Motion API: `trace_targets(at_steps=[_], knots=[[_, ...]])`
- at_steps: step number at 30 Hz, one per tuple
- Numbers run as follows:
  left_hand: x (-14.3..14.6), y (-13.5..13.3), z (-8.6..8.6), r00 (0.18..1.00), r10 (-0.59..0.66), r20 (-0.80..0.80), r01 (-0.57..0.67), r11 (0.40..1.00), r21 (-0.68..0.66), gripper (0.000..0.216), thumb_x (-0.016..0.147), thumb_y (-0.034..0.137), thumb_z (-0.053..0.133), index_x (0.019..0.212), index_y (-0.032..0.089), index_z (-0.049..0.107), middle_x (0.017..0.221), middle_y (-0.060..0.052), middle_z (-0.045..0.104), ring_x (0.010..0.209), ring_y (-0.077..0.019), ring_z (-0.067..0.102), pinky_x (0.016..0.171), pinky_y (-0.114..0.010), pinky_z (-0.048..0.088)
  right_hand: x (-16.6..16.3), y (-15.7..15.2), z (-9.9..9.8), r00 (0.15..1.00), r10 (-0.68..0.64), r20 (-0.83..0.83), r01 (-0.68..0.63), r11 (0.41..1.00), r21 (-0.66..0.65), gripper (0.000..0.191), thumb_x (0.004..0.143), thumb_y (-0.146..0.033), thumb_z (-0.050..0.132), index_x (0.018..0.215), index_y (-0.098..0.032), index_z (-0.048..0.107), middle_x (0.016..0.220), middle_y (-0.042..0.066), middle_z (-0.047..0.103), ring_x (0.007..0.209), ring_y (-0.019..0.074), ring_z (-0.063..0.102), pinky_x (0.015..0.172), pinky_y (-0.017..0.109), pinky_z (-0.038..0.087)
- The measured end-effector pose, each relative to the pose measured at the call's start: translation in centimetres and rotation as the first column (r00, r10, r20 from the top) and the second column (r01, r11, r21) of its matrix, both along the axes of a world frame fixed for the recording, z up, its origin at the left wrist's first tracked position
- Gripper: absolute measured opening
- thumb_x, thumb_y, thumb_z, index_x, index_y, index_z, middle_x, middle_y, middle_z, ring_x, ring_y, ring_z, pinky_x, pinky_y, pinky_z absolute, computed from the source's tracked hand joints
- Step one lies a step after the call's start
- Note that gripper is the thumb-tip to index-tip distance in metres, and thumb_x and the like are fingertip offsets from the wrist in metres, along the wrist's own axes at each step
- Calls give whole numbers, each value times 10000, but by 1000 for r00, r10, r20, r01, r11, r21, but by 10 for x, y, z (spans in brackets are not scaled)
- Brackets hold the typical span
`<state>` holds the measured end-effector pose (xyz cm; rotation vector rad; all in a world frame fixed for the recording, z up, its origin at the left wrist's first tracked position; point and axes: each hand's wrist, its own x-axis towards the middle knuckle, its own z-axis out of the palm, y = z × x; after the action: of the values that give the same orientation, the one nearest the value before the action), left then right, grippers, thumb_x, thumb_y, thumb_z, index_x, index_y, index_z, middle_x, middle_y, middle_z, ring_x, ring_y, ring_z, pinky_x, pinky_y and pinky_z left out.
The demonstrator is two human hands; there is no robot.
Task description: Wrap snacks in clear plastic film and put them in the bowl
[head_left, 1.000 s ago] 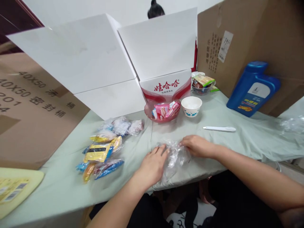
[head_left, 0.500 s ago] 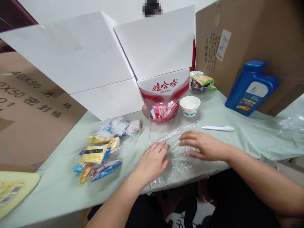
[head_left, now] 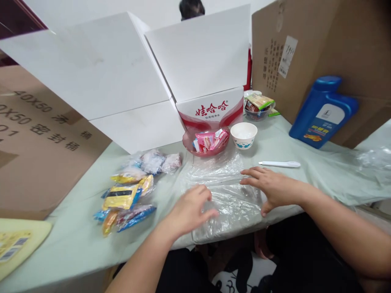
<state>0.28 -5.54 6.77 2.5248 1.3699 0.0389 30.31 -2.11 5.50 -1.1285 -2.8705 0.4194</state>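
A clear plastic bag point(head_left: 229, 195) lies spread and wrinkled on the table near its front edge. My left hand point(head_left: 192, 209) is over the left side of the bag, thumb apart from the bent fingers, with nothing in it. On the bag's right side my right hand point(head_left: 271, 187) has its fingers stretched out and thumb spread, also holding nothing. Whether either hand touches the plastic I cannot tell. Beyond the bag stands a pink glass bowl point(head_left: 189, 147) with small pink packets point(head_left: 206, 141) in it. Beside it is a white paper bowl point(head_left: 243, 142). A white utility knife point(head_left: 279, 164) lies beyond my right hand.
Several plastic-wrapped packets point(head_left: 122, 197) lie in a pile at the left. A blue bottle point(head_left: 324, 112) leans against a cardboard box point(head_left: 305, 49) at the right. White boxes point(head_left: 201, 61) close off the back, with a person's head point(head_left: 192, 8) behind them.
My hands have moved apart, the right one to the right and the left one slightly leftward. The plastic between them now lies flatter and wider.
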Motion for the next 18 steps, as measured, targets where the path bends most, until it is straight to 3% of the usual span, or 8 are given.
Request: trace_targets(at_steps=[3, 6, 9, 11, 14, 16, 18], knots=[[4, -13, 5, 989, -146, -31, 135, 964, -227, 363, 626, 314, 816, 898, 214, 598, 1001, -28, 580, 970, -240, 544, 790, -326, 472, 4, 2, 0, 996, 56, -66, -58, 998, -36, 914, 589, -583, 796, 1366, -195, 511, 1480, 157, 409, 1372, 366, 323, 1101, 510, 284], [-5, -9, 4, 991, -127, -48, 113, 968, -222, 118, 710, 129, 661, 772, 200, 591, 977, -37, 582, 984, -233, 535, 822, -332, 451, 2, 3, -4, 989, 108, -97, -115, 991, -74, 867, 627, -559, 773, 1363, -191, 501, 1486, 150, 408, 1396, 354, 292, 1117, 502, 255], [-21, 5, 3, 987, -114, 110, 141, 948, -284, 136, 762, 89, 503, 773, 202, 578, 948, -25, 608, 928, -191, 561, 833, -313, 452, -5, 0, -8, 982, 139, -126, -150, 986, -79, 763, 639, -510, 765, 1291, -181, 541, 1469, 150, 430, 1396, 363, 285, 1117, 513, 243], [-32, 14, 3, 973, -29, 229, 107, 935, -337, 136, 770, 122, 476, 832, 206, 562, 934, -16, 629, 876, -175, 581, 811, -307, 465, -10, -1, -9, 979, 122, -166, -132, 990, -50, 617, 691, -423, 731, 1224, -162, 563, 1423, 162, 475, 1348, 352, 363, 1096, 513, 273], [-44, 27, -2, 918, 167, 360, -1, 908, -418, 84, 764, 170, 466, 829, 208, 505, 843, -5, 645, 791, -169, 605, 723, -295, 480, -12, -2, -5, 964, 96, -247, -98, 995, 6, 252, 790, -200, 589, 1038, -161, 612, 1264, 144, 599, 1226, 285, 502, 1041, 466, 350], [-48, 33, -8, 873, 269, 407, -55, 883, -465, 72, 759, 195, 478, 829, 211, 475, 767, 6, 642, 749, -170, 618, 679, -286, 476, -8, 0, 1, 946, 78, -314, -83, 997, -3, 166, 809, -125, 526, 934, -174, 624, 1157, 116, 651, 1161, 251, 547, 994, 419, 395], [-51, 36, -13, 848, 329, 415, -79, 853, -515, 137, 749, 208, 506, 884, 209, 481, 722, 18, 635, 721, -169, 630, 658, -280, 470, -1, 3, 7, 934, 41, -356, -84, 991, -104, 149, 845, -142, 508, 927, -180, 626, 1076, 93, 676, 1049, 218, 601, 908, 364, 448]])
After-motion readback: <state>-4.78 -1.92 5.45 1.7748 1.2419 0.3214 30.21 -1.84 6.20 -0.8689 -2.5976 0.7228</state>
